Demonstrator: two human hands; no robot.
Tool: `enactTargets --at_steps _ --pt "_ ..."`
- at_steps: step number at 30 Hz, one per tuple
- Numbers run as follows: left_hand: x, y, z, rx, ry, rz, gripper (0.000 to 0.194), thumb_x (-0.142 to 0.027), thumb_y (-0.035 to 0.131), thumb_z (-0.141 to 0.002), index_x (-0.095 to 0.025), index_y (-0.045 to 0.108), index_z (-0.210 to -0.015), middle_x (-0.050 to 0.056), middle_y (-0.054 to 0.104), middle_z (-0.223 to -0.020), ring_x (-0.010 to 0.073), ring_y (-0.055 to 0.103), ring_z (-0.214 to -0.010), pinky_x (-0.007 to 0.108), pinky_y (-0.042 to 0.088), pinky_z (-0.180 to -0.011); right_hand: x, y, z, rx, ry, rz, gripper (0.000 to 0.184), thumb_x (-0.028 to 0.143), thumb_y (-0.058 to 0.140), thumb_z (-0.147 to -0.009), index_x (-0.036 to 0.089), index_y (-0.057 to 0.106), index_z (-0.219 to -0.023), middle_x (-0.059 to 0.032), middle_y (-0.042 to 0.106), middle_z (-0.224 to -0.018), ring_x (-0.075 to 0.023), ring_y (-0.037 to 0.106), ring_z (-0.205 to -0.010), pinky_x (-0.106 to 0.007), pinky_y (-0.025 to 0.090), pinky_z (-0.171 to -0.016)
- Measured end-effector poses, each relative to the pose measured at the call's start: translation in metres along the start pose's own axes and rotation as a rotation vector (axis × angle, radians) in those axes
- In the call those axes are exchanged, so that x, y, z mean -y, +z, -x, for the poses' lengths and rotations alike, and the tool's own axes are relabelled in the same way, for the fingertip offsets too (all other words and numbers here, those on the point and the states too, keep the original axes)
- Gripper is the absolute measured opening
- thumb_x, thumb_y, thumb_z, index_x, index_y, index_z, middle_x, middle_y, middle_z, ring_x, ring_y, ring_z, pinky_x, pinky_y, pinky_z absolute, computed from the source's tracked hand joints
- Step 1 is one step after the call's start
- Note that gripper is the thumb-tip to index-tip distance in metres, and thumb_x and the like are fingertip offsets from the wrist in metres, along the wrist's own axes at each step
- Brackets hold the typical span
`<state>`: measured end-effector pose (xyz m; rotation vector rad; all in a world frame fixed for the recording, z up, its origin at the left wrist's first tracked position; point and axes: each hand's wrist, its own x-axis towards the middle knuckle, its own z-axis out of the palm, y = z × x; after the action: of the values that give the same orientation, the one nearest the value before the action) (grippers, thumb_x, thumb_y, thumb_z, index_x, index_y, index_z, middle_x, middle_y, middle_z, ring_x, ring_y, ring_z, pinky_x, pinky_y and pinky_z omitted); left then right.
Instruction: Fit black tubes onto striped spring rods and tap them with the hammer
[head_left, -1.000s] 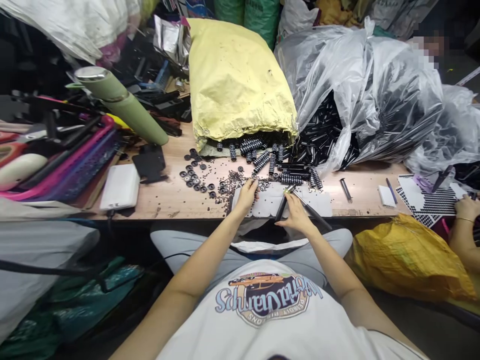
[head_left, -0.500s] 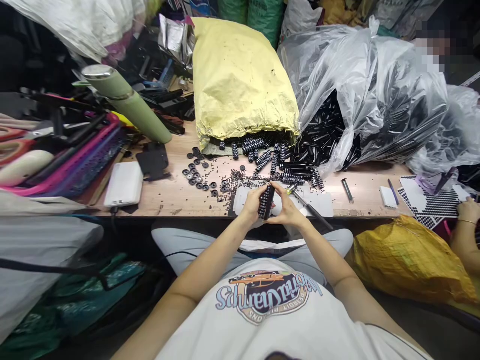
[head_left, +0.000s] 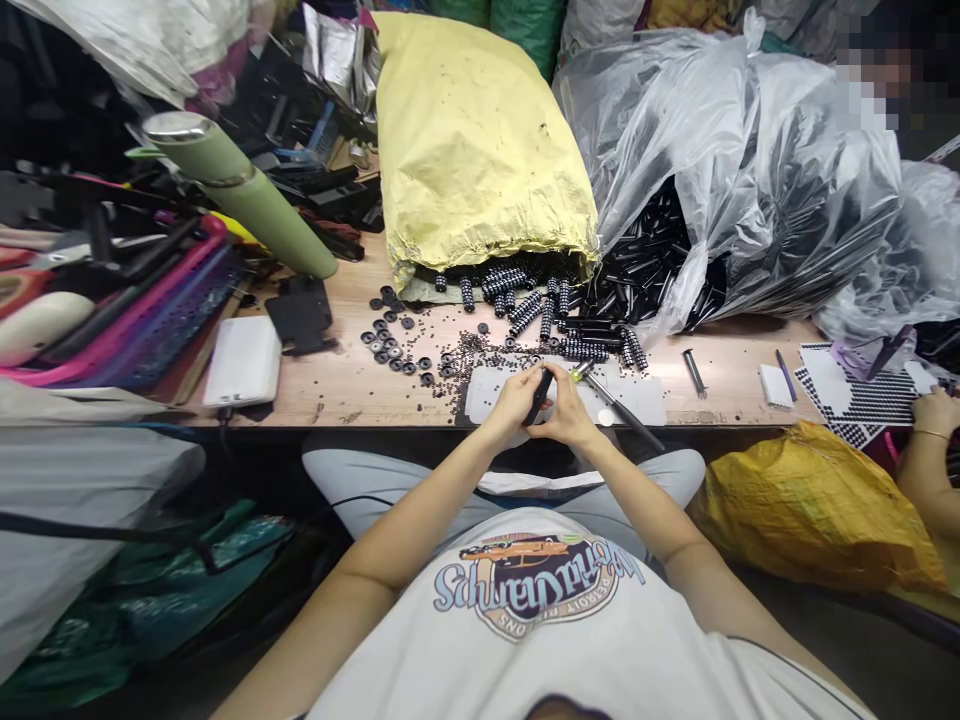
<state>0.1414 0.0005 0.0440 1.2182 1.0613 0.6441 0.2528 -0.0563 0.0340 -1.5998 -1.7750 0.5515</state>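
Observation:
My left hand point(head_left: 514, 405) and my right hand point(head_left: 573, 412) are together at the table's front edge, closed around a black cylinder-like piece point(head_left: 538, 397). Its plain dark side faces me, and fingers cover part of it. Under the hands lies a pale mat point(head_left: 487, 388). A tool with a long black handle point(head_left: 628, 418) rests beside my right hand, its head partly hidden. Just beyond are several black cylinders with white dots point(head_left: 527, 308), small dark bits point(head_left: 474, 350) and black discs point(head_left: 384, 345).
A yellow sack point(head_left: 480, 140) opens toward me; clear plastic bags point(head_left: 795, 170) hold black tubes. At left are a green flask point(head_left: 255, 205), a white box point(head_left: 244, 362) and a pink basket point(head_left: 214, 240). Another person's hand point(head_left: 936, 415) is at far right near dotted sheets point(head_left: 836, 395).
The black piece has turned in my hands: its white-marked face showed before, and now a plain dark side does. My fingers have shifted slightly around it. The camera view has tilted a little.

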Motion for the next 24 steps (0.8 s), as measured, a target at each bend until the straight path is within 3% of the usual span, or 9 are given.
enactTargets --at_steps 2,4,6,8,11,14,18,24 --pt "0.013 0.002 0.0 -0.037 0.256 -0.317 0.045 -0.031 0.054 -0.086 -0.014 0.056 -0.128 0.012 0.061 -0.103 0.021 0.061 -0.091 0.037 0.051 -0.085 -0.005 0.008 0.002 -0.052 0.024 0.071 0.092 0.032 0.07 -0.066 0.012 0.022 -0.142 -0.0193 0.042 -0.138 -0.0295 0.039 -0.132 -0.047 0.033 -0.112" --pt "0.026 0.002 -0.001 -0.042 0.434 -0.627 0.049 -0.022 0.053 -0.085 -0.014 0.053 -0.133 0.014 0.059 -0.11 0.0242 0.056 -0.103 0.041 0.046 -0.093 -0.012 0.011 0.008 -0.082 0.03 0.147 0.08 0.03 0.064 -0.073 0.01 0.027 -0.14 -0.0203 0.044 -0.136 -0.0287 0.04 -0.131 -0.047 0.033 -0.112" --pt "0.037 -0.002 -0.003 0.015 0.522 -0.852 0.045 -0.015 0.046 -0.087 -0.013 0.054 -0.131 0.015 0.059 -0.107 0.025 0.055 -0.102 0.041 0.046 -0.091 -0.023 0.004 0.018 -0.105 0.048 0.239 0.071 0.033 0.062 -0.078 0.009 0.032 -0.138 -0.0207 0.045 -0.135 -0.0294 0.04 -0.131 -0.047 0.034 -0.11" --pt "0.044 -0.008 -0.006 0.085 0.582 -0.994 0.043 -0.012 0.041 -0.088 -0.015 0.057 -0.128 0.016 0.061 -0.105 0.0248 0.056 -0.098 0.04 0.046 -0.088 -0.037 -0.013 0.031 -0.169 0.155 0.371 0.062 0.039 0.06 -0.082 0.011 0.04 -0.134 -0.0209 0.049 -0.132 -0.0318 0.042 -0.127 -0.051 0.037 -0.105" --pt "0.045 -0.017 -0.006 0.123 0.631 -1.121 0.039 -0.02 0.042 -0.092 -0.018 0.058 -0.127 0.017 0.062 -0.106 0.0267 0.055 -0.1 0.043 0.041 -0.088 -0.052 -0.047 0.05 -0.208 0.404 0.57 0.035 0.042 0.049 -0.091 0.013 0.058 -0.108 -0.0205 0.061 -0.109 -0.0324 0.053 -0.107 -0.049 0.043 -0.09" --pt "0.043 -0.019 -0.003 0.117 0.635 -1.187 0.04 -0.022 0.035 -0.095 -0.019 0.057 -0.128 0.016 0.063 -0.11 0.0273 0.054 -0.103 0.045 0.036 -0.091 -0.048 -0.069 0.061 -0.1 0.514 0.562 0.034 0.04 0.037 -0.096 0.015 0.059 -0.093 -0.0152 0.065 -0.09 -0.0269 0.06 -0.083 -0.038 0.046 -0.073" --pt "0.042 -0.018 0.0 0.11 0.631 -1.205 0.044 -0.018 0.029 -0.095 -0.02 0.057 -0.129 0.015 0.064 -0.115 0.0281 0.054 -0.106 0.047 0.033 -0.095 -0.019 -0.066 0.064 -0.115 0.466 0.405 0.04 0.042 0.023 -0.1 0.019 0.056 -0.099 -0.0066 0.066 -0.077 -0.0218 0.063 -0.07 -0.029 0.042 -0.063" --pt "0.047 -0.005 0.005 0.073 0.624 -1.216 0.047 -0.018 0.034 -0.093 -0.014 0.05 -0.137 0.018 0.059 -0.128 0.0305 0.049 -0.124 0.051 0.027 -0.107 0.013 -0.053 0.056 0.18 0.537 0.539 0.036 0.039 0.027 -0.101 0.019 0.057 -0.093 -0.0068 0.066 -0.069 -0.0221 0.065 -0.062 -0.027 0.038 -0.059"
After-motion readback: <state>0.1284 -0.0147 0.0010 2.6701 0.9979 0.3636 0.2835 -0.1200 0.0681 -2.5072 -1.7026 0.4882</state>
